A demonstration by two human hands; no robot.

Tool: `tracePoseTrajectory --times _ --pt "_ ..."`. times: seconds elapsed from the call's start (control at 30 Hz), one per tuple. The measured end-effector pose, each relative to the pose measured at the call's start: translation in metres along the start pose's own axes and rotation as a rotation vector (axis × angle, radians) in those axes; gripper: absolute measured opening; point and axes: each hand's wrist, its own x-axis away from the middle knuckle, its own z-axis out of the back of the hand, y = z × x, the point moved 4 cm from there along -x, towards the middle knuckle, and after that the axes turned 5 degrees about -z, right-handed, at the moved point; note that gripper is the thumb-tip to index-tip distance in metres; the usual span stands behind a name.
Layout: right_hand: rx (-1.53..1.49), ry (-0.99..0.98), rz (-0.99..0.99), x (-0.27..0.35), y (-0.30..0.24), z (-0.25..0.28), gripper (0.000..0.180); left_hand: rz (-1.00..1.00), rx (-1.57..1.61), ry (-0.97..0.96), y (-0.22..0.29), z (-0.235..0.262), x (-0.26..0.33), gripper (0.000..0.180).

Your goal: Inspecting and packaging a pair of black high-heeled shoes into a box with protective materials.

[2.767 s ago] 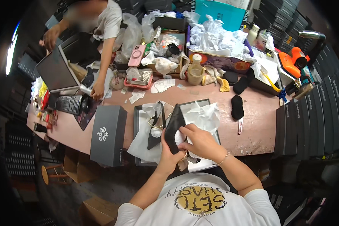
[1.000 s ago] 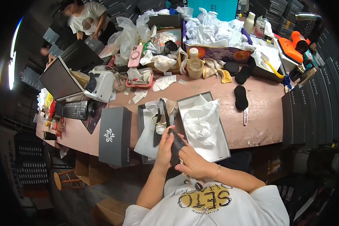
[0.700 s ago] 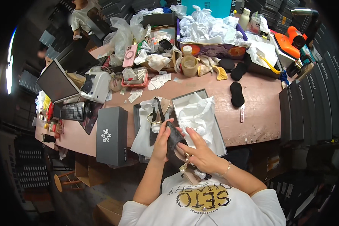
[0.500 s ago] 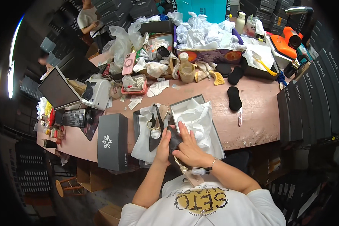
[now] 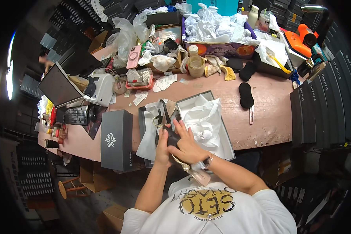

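A black shoe (image 5: 171, 136) is held above the table's near edge, in front of a white shirt (image 5: 208, 202). It is gripped from its left side by the left hand (image 5: 162, 151), while the right hand (image 5: 188, 148) is laid against it with fingers stretched out rather than curled around it. The shoe's pale heel end (image 5: 201, 177) is pointed back toward the shirt.

Beneath and just beyond the hands, two shallow grey box trays are set side by side at the middle of the near edge. In the left tray (image 5: 140, 117), a second shoe (image 5: 167, 113) with a black strap is seen on white paper, partly covered by the hands; the right tray (image 5: 228, 142) is filled with crumpled tissue (image 5: 204, 117). To their left, a closed grey box (image 5: 116, 138) is placed along the same edge.

Farther in, toward the right edge, a black pad (image 5: 246, 95) is laid beside a slim pale tool (image 5: 251, 116). The left end is taken up by a keyboard (image 5: 76, 116) and a monitor (image 5: 60, 85). Toward the far edge are placed a red tray (image 5: 138, 86), a jar (image 5: 195, 64) and a purple box (image 5: 218, 50) heaped with white paper. Near the far right corner an orange device (image 5: 297, 44) is seen.
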Motion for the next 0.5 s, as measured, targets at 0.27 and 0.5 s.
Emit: tracePoseTrajectory --times 0.27,0.5 --pt "0.065 -0.155 0.219 0.070 -0.009 0.010 0.059 0.041 -0.020 -0.126 -0.017 0.005 0.009 0.031" --pt "0.140 0.019 -0.005 0.043 0.005 0.014 0.051 0.029 -0.100 -0.119 -0.018 -0.002 0.001 0.037"
